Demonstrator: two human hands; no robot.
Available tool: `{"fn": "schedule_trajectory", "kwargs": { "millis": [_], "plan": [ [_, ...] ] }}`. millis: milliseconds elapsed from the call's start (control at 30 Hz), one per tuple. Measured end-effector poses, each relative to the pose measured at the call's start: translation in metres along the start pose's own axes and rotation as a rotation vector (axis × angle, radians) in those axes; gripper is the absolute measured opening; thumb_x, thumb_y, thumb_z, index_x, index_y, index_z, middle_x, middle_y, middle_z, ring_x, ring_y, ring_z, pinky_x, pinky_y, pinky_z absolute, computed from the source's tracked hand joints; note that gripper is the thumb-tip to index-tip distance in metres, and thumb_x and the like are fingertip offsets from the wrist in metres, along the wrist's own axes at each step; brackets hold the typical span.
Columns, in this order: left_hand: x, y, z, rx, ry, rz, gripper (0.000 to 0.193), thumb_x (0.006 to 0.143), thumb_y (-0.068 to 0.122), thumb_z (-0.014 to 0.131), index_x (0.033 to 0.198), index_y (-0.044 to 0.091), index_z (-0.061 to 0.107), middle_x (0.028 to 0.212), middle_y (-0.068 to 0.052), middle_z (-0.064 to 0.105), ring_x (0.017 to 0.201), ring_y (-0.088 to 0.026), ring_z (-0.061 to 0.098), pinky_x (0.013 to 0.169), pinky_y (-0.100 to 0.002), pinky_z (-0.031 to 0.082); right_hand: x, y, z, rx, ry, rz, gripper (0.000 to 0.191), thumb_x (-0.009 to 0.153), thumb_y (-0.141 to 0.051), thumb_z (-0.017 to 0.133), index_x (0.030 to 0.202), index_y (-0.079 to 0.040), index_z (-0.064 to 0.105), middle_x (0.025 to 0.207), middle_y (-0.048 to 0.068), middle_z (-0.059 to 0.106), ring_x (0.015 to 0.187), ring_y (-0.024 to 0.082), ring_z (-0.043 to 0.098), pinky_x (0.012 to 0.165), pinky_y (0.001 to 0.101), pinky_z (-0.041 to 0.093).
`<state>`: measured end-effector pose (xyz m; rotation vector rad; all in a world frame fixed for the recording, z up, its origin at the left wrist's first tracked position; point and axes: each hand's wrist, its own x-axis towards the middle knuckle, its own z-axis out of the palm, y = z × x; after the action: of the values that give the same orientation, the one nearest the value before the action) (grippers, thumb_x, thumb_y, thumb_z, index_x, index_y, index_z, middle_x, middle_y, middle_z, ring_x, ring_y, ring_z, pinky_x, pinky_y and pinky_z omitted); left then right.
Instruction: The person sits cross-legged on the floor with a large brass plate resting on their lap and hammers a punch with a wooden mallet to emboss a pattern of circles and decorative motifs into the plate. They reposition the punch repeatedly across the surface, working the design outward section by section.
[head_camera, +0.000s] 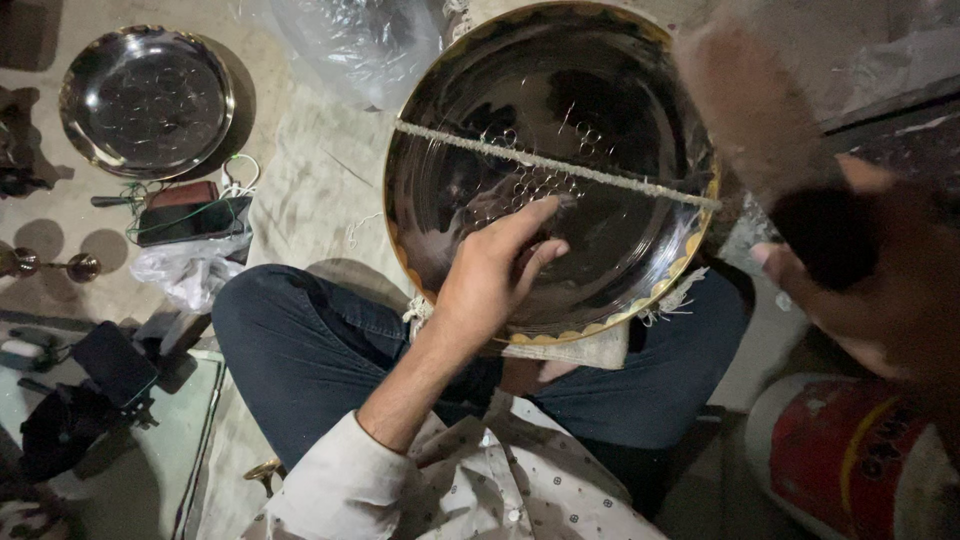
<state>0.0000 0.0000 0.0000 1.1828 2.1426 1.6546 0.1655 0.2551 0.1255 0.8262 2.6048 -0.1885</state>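
Note:
A large round metal plate (600, 120) with a gold scalloped rim and small punched circles rests tilted on my lap. A pale cord (620, 180) stretches across its face. My left hand (495, 275) lies on the plate's lower middle with its fingertips pressed to the shiny surface, gripping nothing. My right hand (880, 280), blurred and close to the camera at the right, is closed on the dark handle of a brush-like tool (745, 95). The tool's tan fuzzy head reaches up over the plate's right rim.
A smaller steel plate (145, 100) lies on the floor at the top left. Below it are a phone, cables and a plastic bag (190, 265). Dark tools sit on a glass sheet (190, 440) at the lower left. A red-and-white container (850, 460) stands at the lower right.

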Motion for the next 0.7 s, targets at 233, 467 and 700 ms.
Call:
{"fn": "schedule_trajectory", "kwargs": {
  "millis": [233,467,700],
  "plan": [
    [-0.004,0.002,0.001,0.011,0.058,-0.022,0.042,0.094,0.014,0.077,0.132,0.006,0.059,0.110,-0.020,0.073,0.100,-0.032,0.076,0.083,-0.038,0.059,0.008,-0.001,-0.006,0.043,0.041,-0.240,0.032,0.099,-0.014,0.064,0.128,-0.003,0.062,0.081,0.012,0.069,0.072,0.020,0.071,0.069,0.0329,0.060],
    [-0.007,0.005,0.003,0.031,0.082,-0.064,0.042,0.094,0.012,0.077,0.131,0.006,0.058,0.107,-0.020,0.072,0.098,-0.033,0.076,0.081,-0.038,0.060,0.010,-0.024,-0.022,-0.118,0.063,-0.179,0.054,0.094,-0.010,0.068,0.147,-0.010,0.054,0.088,0.015,0.073,0.069,0.021,0.073,0.059,0.0306,0.061],
    [-0.012,0.011,0.013,0.032,0.189,-0.106,0.040,0.095,0.010,0.075,0.130,0.004,0.057,0.098,-0.019,0.071,0.089,-0.035,0.074,0.076,-0.040,0.058,0.022,-0.013,-0.015,-0.254,0.242,-0.463,0.070,0.082,-0.011,0.075,0.149,-0.011,0.053,0.100,0.015,0.073,0.074,0.021,0.075,0.055,0.0277,0.062]
  ]
}}
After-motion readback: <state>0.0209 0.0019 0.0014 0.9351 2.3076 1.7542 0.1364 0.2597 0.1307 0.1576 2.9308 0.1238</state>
